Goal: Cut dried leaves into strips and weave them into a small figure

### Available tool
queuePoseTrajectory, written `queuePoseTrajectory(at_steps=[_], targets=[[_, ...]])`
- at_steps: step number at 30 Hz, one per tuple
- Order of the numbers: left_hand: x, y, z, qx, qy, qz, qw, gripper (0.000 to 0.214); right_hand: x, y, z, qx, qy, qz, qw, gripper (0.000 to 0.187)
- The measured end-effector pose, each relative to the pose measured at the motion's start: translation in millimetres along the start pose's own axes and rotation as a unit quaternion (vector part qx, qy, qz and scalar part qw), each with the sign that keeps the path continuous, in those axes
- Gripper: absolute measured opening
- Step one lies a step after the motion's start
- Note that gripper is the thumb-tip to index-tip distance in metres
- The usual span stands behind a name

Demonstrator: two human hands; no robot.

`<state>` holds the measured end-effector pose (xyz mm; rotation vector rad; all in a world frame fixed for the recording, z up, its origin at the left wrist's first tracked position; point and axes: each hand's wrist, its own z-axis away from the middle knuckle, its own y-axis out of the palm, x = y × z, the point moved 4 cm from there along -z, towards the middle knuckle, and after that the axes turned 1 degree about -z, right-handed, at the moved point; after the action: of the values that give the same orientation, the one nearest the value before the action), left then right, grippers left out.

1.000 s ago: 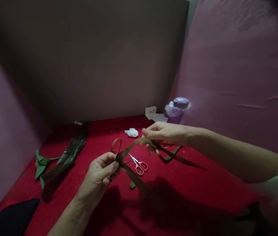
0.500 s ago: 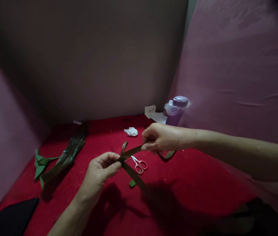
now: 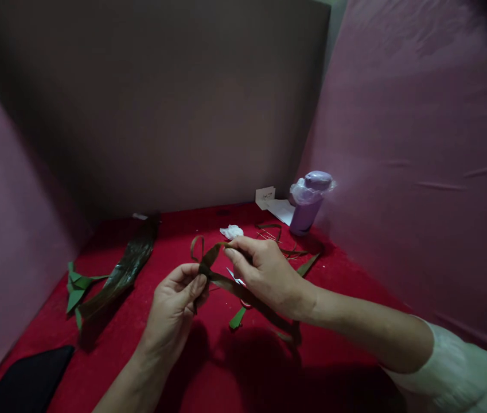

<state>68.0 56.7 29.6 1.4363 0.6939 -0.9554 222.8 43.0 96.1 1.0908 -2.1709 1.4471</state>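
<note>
My left hand [image 3: 174, 307] pinches a small folded bundle of brownish-green leaf strip [image 3: 228, 285] between thumb and fingers. A thin loop [image 3: 192, 248] sticks up from this fold, and a long tail runs down to the right, under my right hand. My right hand [image 3: 269, 275] is closed on another length of the same strip, a little to the right of the fold, bending it over. Scissors with pinkish-red handles [image 3: 246, 304] lie beneath, mostly hidden by the right hand and strip. Beside them is a small green leaf piece [image 3: 237, 318].
On the red cloth [image 3: 109, 367], a bundle of long dark leaves [image 3: 133, 261] and a folded green leaf [image 3: 76, 287] lie left. White crumpled tissue [image 3: 232, 232], loose strips [image 3: 310, 265], a card [image 3: 264, 198] and a purple container [image 3: 306, 219] stand behind. A black object [image 3: 23, 381] is front left.
My right hand has moved down and towards the left hand, bending the strip it had held stretched out. The loop now stands further left, and the scissors are more covered.
</note>
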Motion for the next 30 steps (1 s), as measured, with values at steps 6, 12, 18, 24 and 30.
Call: queuePoseTrajectory(at_steps=[6,12,18,24,30], targets=[[-6,-5.2,-3,-0.045,0.055,-0.019,0.997,0.022,-8,-1,1,-0.001,0.0,0.11,0.994,0.023],[0,2.8,1,0.027,-0.001,-0.05,0.998,0.015,-4,2,-8,0.02,-0.046,0.147,0.988,0.025],[1,3.6,3,0.045,-0.017,-0.038,0.998,0.014,4,9,-11,-0.004,-0.104,0.23,0.968,0.031],[2,2.5,3,0.034,-0.021,-0.014,0.999,0.016,4,18,-8,-0.016,-0.097,0.173,0.98,0.021],[3,-4.8,-2,0.004,-0.023,0.004,1.0,0.025,2,17,-7,-0.031,-0.087,0.069,0.993,0.011]])
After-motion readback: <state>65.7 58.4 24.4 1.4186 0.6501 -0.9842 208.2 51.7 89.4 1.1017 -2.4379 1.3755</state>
